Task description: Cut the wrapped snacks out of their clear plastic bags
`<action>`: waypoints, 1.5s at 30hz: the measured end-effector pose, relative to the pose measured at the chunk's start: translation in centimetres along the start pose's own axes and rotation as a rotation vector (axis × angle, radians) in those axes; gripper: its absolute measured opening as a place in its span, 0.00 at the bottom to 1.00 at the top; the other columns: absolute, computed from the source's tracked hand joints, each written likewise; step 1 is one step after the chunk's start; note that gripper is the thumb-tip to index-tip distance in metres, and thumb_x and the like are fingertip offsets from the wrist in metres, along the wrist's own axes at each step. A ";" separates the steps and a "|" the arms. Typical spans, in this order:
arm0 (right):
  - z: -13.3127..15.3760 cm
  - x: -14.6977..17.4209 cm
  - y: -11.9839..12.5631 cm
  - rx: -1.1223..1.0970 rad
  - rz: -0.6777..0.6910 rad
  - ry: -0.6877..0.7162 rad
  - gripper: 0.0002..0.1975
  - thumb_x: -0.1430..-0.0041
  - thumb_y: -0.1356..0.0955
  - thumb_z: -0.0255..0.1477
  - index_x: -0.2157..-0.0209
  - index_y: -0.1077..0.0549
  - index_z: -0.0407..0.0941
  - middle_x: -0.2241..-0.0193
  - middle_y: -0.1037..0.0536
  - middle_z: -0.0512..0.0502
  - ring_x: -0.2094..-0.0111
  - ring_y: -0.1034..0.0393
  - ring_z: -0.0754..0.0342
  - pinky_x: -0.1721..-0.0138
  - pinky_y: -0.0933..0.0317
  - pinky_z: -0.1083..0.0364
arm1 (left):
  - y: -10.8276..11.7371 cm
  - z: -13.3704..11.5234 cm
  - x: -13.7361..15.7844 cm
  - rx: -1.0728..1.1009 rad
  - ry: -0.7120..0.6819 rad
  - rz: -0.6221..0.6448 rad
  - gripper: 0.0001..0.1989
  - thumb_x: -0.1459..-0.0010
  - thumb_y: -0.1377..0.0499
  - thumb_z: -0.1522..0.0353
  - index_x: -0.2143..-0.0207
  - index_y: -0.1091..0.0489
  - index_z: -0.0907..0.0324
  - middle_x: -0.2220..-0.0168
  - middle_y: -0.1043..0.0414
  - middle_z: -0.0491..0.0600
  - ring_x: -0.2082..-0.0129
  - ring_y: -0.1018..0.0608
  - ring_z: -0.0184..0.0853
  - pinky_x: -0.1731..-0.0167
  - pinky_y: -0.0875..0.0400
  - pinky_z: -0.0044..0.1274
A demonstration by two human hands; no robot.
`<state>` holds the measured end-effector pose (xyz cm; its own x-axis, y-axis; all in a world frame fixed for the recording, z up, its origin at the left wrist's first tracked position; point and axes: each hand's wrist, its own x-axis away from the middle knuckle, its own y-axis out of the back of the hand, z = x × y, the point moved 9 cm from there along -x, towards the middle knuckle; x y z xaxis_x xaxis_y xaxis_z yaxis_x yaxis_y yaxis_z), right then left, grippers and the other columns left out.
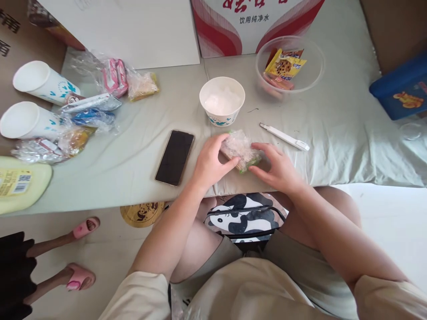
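A small clear plastic-wrapped packet (240,144) with green edges lies on the cloth-covered table in front of me. What is inside the wrapping is hard to make out. My left hand (213,158) grips its left end, thumb on the near side and fingers on the far side. My right hand (276,166) is curved around the right end, with thumb and fingertips at its edges. Just beyond the packet stands a paper bowl (222,120) with whitish, translucent contents. A white utility knife (285,137) lies to the right, and a dark-screened phone (175,158) to the left.
Behind on the right is a clear plastic bowl (315,66) holding snack packets (285,66). Two paper cups (25,120), wrapped packets (115,78) and a yellow bottle (22,184) occupy the left. Boxes (133,31) line the back. Another person's feet (82,275) show at lower left.
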<state>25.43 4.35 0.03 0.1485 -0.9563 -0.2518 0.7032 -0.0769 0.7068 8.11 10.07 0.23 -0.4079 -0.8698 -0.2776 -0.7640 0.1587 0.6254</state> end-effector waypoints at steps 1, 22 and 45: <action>0.3 0.0 -0.2 -0.003 -0.015 0.012 0.19 0.38 0.32 0.35 0.45 0.27 0.48 0.53 0.19 0.40 0.51 0.24 0.41 0.50 0.29 0.43 | 0.0 -0.1 0.0 -0.011 0.007 0.012 0.23 0.42 0.32 0.67 0.46 0.31 0.55 0.44 0.23 0.55 0.43 0.22 0.43 0.40 0.28 0.35; -4.2 0.4 3.7 0.163 -0.195 -0.253 0.28 0.41 0.30 0.38 0.40 0.34 0.47 0.48 0.23 0.36 0.54 0.25 0.41 0.49 0.32 0.38 | 3.2 4.9 -0.3 0.180 0.241 -0.283 0.23 0.42 0.34 0.66 0.45 0.35 0.54 0.60 0.25 0.47 0.60 0.21 0.33 0.60 0.27 0.25; 1.7 0.9 4.8 0.145 -0.161 0.181 0.10 0.52 0.34 0.19 0.72 0.37 0.49 0.69 0.17 0.50 0.57 0.20 0.44 0.52 0.34 0.44 | 4.0 2.8 -0.8 -0.087 0.069 -0.240 0.01 0.39 0.38 0.69 0.64 0.25 0.56 0.50 0.27 0.53 0.48 0.22 0.40 0.44 0.27 0.34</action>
<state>27.74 2.58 4.35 0.1744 -0.8635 -0.4732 0.6227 -0.2755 0.7323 3.99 12.76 0.91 -0.1828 -0.9079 -0.3773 -0.7879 -0.0942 0.6085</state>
